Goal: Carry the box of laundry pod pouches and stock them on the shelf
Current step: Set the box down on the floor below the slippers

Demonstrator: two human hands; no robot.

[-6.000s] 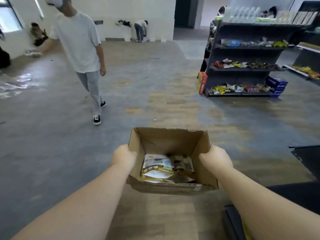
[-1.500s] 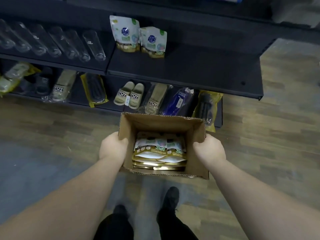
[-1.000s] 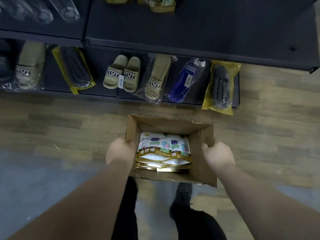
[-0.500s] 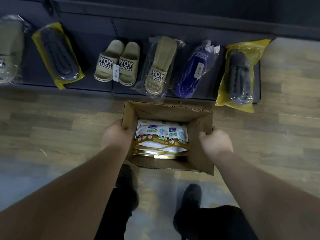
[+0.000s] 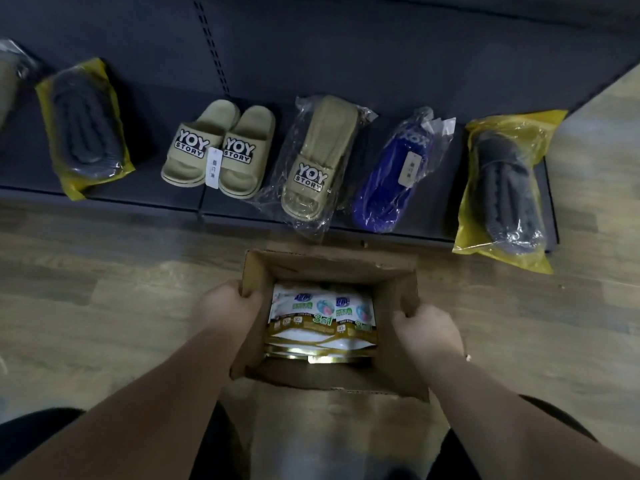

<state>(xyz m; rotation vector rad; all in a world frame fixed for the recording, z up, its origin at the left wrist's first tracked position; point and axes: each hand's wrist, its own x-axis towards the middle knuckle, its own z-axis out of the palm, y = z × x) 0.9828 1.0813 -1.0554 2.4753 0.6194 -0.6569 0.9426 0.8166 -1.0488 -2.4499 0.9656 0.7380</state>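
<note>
Hands first: the left hand [image 5: 227,308] grips the cardboard box [image 5: 332,271] by its left wall, the right hand [image 5: 429,332] its right wall. Laundry pod pouches [image 5: 322,318] lie stacked inside. Beyond, slippers [image 5: 218,148] line the bottom shelf [image 5: 156,188].

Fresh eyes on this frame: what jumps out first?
The open cardboard box at bottom centre, gripped on its side walls by the left hand and right hand, with white-and-gold laundry pod pouches stacked inside. Next, the low dark shelf just beyond it, lined with slippers: an unbagged tan pair printed YOY STORY, a blue pair in clear plastic, and a dark pair in a yellow bag at far right.
</note>
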